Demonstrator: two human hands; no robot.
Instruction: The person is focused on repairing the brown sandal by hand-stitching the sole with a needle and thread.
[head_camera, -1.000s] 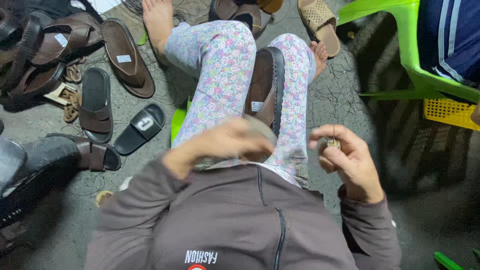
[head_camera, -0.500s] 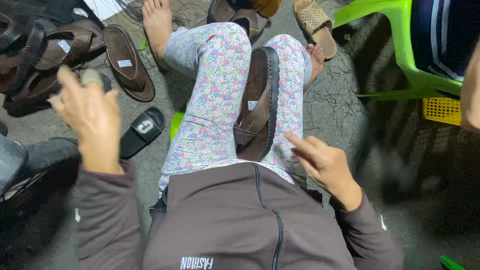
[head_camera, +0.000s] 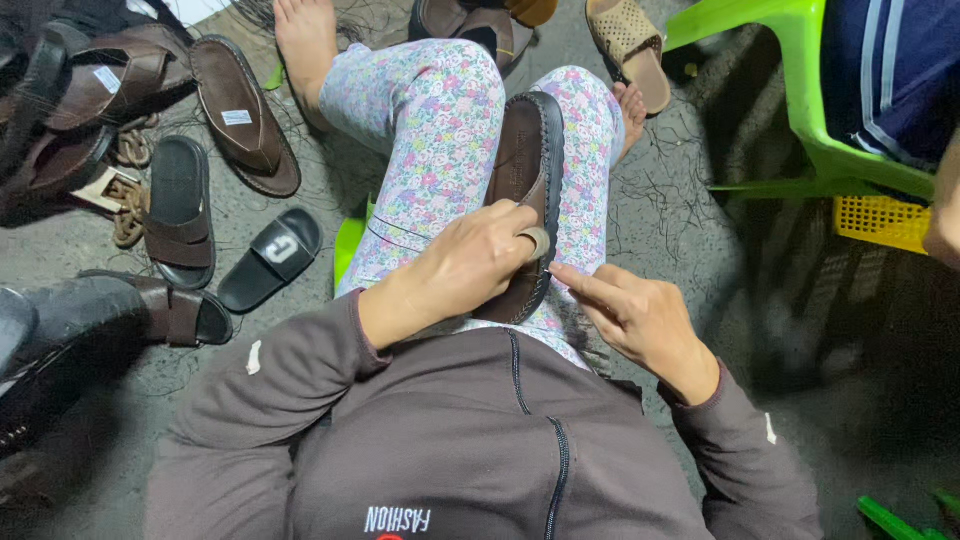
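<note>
Floor: grey concrete, strewn with thin dark threads; it lies beneath everything, and the person sits low over it with knees drawn up.
Chair: bright green plastic, well off to the right of the right fingers; another person in dark blue sits on it, with a yellow basket beneath.
Legs: flowered leggings, bare feet on the floor; they clamp the work between the knees.
Footwear pile: brown sandals well to the left of the left fingers, black slides nearer; these look set aside, whether finished or waiting I cannot tell.
Shoe: brown, with a dark sole edge, standing on its side between the knees, just ahead of both hands, its near end under the left fingers.
Left hand: fingers curled and pressed onto the near end of the shoe; a pale ring-like guard sits on one finger.
Right hand: just right of the shoe, fingers drawn together with the tips pointing at its edge, seemingly pinching something too fine to make out.
Progress: by my reading the hand work on the shoe's sole edge is under way, neither started fresh nor finished. How much of the edge is done cannot be told; the far end seems yet to be reached.
</note>
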